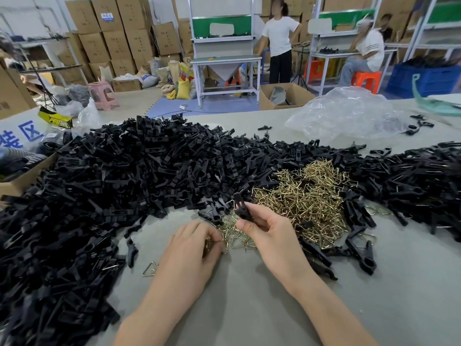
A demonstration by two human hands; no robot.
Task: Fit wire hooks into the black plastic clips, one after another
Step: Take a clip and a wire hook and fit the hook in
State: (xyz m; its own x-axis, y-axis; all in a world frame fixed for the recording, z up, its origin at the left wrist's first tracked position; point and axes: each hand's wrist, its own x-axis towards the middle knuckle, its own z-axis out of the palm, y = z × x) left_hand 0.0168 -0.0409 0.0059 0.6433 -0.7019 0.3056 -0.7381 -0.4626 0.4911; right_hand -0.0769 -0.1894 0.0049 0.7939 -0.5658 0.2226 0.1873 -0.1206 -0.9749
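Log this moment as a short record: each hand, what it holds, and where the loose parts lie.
left hand: fingers curled on wire hooks at the near small heap
right hand: pinches one black clip, held over the table
clip pile: left and behind, spreading right
hook pile: right of the hands, farther back

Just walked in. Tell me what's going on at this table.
A person is assembling clips at a grey table. The right hand pinches one black clip above the table, while the left hand grips a few wire hooks from a small bunch beside it. A big heap of loose clips fills the table's left and back; a larger tangle of hooks lies right of the hands.
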